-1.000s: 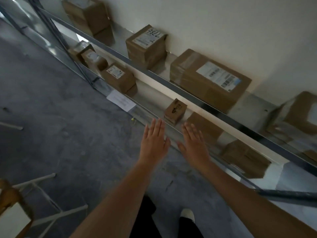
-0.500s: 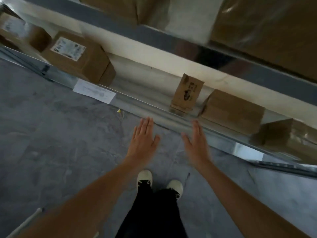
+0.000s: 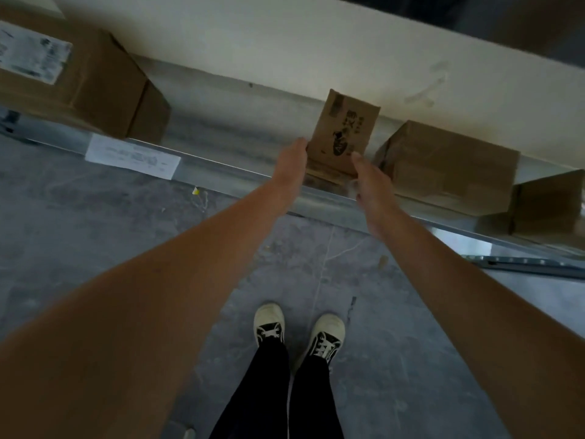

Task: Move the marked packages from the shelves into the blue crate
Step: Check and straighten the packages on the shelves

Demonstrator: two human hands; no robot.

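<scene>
- Both hands reach to the centre of the frame: the left hand [image 3: 289, 163] lies flat against the left side of a small upright brown cardboard box with black printing [image 3: 343, 134], and the right hand [image 3: 368, 182] comes in at its lower right corner, thumb tip on the printed face. The fingers on each are hidden or blurred, so I cannot tell whether either has closed; the box looks bracketed between two palms rather than lifted, likely because a narrow standing carton is easier to squeeze from both sides than to pinch.
- Nearest the camera, at the bottom centre, a pair of pale lace-up shoes [image 3: 269, 321] and dark trouser legs stand on grey concrete floor [image 3: 95, 236], toes pointed at the shelf.
- Beyond them the low metal shelf edge [image 3: 221, 171] crosses the frame diagonally, with a white paper sheet [image 3: 133, 156] fixed to its front at centre left.
- On the shelf, the printed box stands near the front lip, within easy reach.
- Just right of it sits a plain brown cardboard carton [image 3: 449, 166], close but apparently not touching; a large brown carton with a white shipping label [image 3: 79, 80] sits well apart at the upper left.
- Farthest back is the pale wall [image 3: 253, 36].
- No blue crate is in view.
</scene>
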